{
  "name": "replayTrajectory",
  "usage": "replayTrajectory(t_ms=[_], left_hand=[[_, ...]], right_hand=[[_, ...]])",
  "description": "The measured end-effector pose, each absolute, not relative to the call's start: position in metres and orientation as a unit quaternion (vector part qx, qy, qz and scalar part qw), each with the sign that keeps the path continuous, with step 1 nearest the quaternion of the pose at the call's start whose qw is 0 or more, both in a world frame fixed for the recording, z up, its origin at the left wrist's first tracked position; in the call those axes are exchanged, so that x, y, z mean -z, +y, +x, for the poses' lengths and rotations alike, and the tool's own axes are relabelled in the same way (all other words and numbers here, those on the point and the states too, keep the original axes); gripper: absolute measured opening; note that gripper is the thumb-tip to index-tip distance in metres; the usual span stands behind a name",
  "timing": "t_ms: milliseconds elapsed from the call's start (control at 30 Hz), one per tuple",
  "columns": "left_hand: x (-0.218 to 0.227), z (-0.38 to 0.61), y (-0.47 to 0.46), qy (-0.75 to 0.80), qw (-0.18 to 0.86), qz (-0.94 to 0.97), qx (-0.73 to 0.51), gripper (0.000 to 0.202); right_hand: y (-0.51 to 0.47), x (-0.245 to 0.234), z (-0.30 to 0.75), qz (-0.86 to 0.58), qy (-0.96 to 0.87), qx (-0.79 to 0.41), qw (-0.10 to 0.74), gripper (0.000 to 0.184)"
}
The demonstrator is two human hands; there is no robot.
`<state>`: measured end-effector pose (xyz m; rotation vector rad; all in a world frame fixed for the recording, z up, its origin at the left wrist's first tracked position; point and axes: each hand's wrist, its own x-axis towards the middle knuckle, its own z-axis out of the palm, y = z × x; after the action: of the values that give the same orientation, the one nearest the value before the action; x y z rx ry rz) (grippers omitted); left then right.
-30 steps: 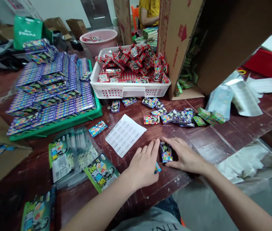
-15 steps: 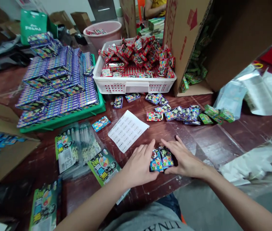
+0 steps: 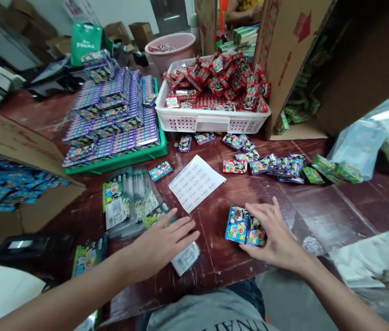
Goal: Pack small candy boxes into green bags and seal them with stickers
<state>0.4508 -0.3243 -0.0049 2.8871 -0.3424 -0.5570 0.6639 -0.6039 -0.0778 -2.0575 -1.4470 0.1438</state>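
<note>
My right hand [image 3: 277,236] curls round a small purple candy packet [image 3: 255,233], thumb at its lower edge and fingertips at its upper one. A blue candy packet [image 3: 236,225] lies side by side with it on the table. My left hand [image 3: 166,241] is spread flat, palm down, over a green printed pouch [image 3: 186,258] and hides much of it. Whether it touches the pouch I cannot tell. Beyond that hand lie several clear-fronted printed pouches [image 3: 132,197] in a pile. A white sheet of oval labels [image 3: 197,184] sits between the hands, farther back.
A green tray [image 3: 121,161] bears stacked purple packets; a white basket [image 3: 215,123] holds red ones. Cartons stand left [image 3: 49,193] and right [image 3: 284,69], with blue and green packets inside. Loose packets [image 3: 287,166] lie along the table. A person's arm [image 3: 244,16] shows behind.
My left hand has let go of the blue packet and moved left over the green pouch, its fingers spread. My right hand stays at the purple packet. The camera view has shifted left.
</note>
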Motion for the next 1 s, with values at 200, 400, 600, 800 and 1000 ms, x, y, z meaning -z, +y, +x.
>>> replayTrajectory(t_ms=[200,400,600,800,1000], left_hand=[[0.014,0.473,-0.365,0.060,0.104,0.988,0.098,0.085],[0.029,0.469,-0.377,0.094,0.153,0.982,0.061,0.083],[0.032,0.467,-0.377,0.065,0.209,0.976,0.010,0.090],[0.042,0.468,-0.377,0.062,0.231,0.971,0.006,0.084],[0.055,0.470,-0.375,0.052,0.254,0.966,0.016,0.084]], right_hand=[[-0.604,0.069,0.624,-0.856,-0.425,0.107,0.273,0.090],[-0.614,0.073,0.625,-0.857,-0.433,0.095,0.264,0.082],[-0.609,0.073,0.624,-0.838,-0.477,0.033,0.264,0.083],[-0.609,0.069,0.627,-0.787,-0.551,-0.104,0.256,0.085],[-0.599,0.075,0.637,-0.767,-0.570,-0.137,0.260,0.085]])
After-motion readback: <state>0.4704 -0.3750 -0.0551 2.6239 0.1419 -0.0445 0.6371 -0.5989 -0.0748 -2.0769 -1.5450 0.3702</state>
